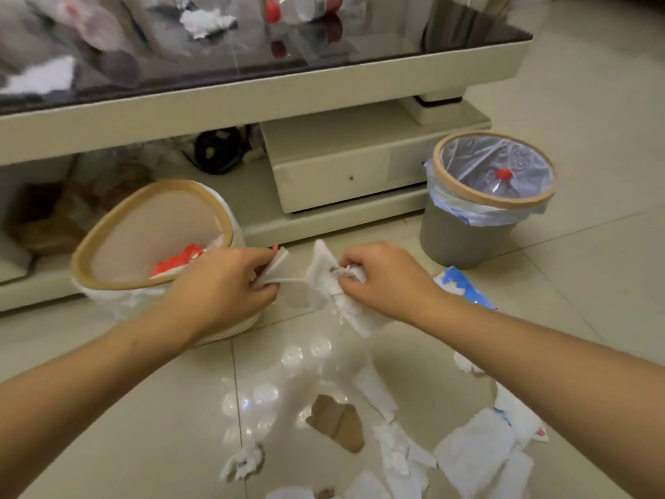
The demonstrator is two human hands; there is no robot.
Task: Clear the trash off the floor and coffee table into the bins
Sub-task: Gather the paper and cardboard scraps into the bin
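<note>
Tissue: we hold a bunch of white tissue (324,282) between both hands, above the floor (144,408) just in front of the table's (252,99) front edge.
Left hand: our left hand (223,282) pinches a folded end of it, fingers curled round the paper.
Right hand: our right hand (381,279) grips the crumpled end, with a tail hanging below the fist.
Hands: close together, joined only by the tissue stretched between them.
Axis: the tissue's long line runs left to right, hand to hand.
White bin: the white bin (108,239) stands just left of the left hand, tilted toward us, red wrapper (176,262) inside.
Grey bin: the grey bin (464,239) stands near the table's right end, beyond the right hand, a bottle (503,181) inside.
Key relation: we judge the white bin the nearer drop; the left hand is almost at its rim, so the bundle would travel leftward.
Floor: more tissue scraps (475,448), a cardboard piece (338,423) and a blue packet (464,286) lie nearer us, not yet picked up.
Table top: tissue (205,23) and a red-capped bottle (288,9) remain on it.
</note>
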